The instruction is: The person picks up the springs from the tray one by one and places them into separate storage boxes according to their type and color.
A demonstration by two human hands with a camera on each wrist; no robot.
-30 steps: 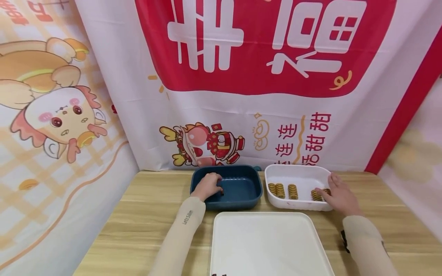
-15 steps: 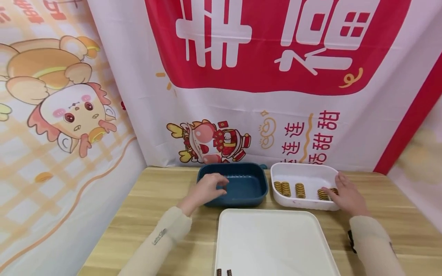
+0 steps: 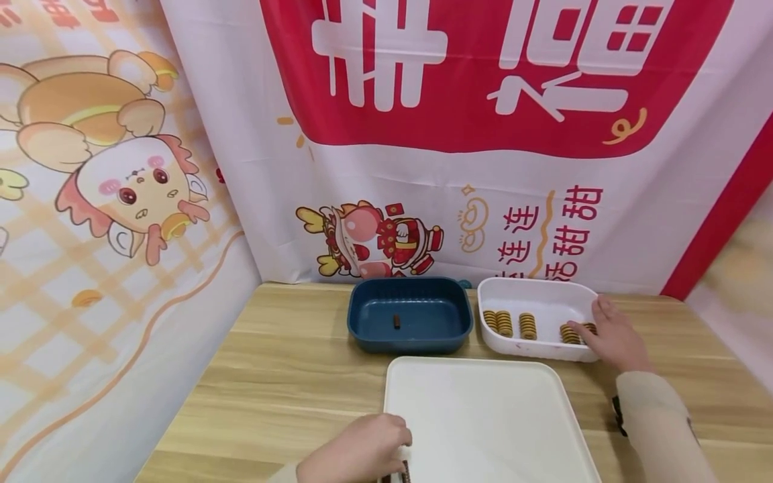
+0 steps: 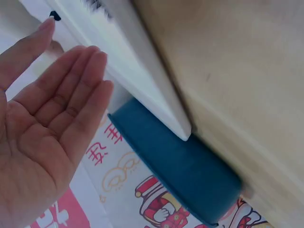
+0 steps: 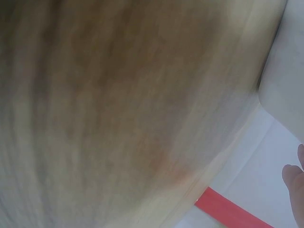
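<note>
Left hand's [image 3: 362, 448] loose, thumb apart, pinching nothing, over the left edge of the tray [image 3: 483, 409] by some dark sticks [image 3: 406, 471]. Another stick [image 3: 396, 322] sits in the blue bin [image 3: 417, 345], so probably not finished.

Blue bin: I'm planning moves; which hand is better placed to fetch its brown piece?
Probably the left hand: it's nearer the brown piece; the right hand is away at the white bin.
</note>
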